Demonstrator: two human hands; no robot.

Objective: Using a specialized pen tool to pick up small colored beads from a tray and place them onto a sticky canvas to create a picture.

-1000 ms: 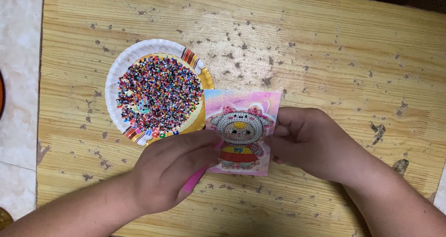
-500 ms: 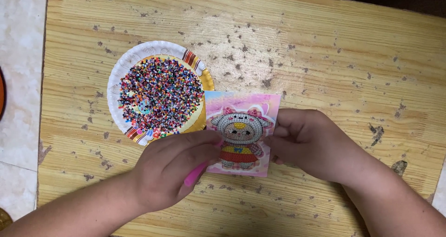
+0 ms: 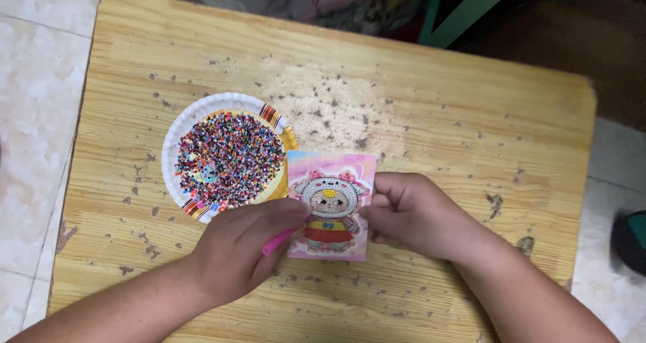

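1. Near the middle of the wooden worktop (image 3: 437, 114) lay a small pink picture card (image 3: 331, 205) showing a cartoon figure in a grey hood and red dress, flat on the wood and just at the 4 o'clock edge of a paper plate (image 3: 176, 136).
2. At the card's 9 o'clock side, the left hand (image 3: 235, 255) had its fingers curled round a pink pen (image 3: 277, 242), pinching it so that only a short length showed; the tip, pointing towards 2 o'clock, was hidden under the fingertips at the card's left edge.
3. At the card's 3 o'clock side, the right hand (image 3: 414, 212) rested with its fingers curled in and pressed together against the card's right edge, seemingly steadying it; whether they gripped the edge or merely leaned on it could not be told.
4. On the plate sat a thick heap of tiny multicoloured beads (image 3: 229, 156), covering most of its printed centre.
5. Judging by the surface, the figure's hood, face and dress already looked studded with beads, so the work seemed well advanced; the pale pink and blue background appeared bare, and any small gaps left in the figure were too fine to make out.
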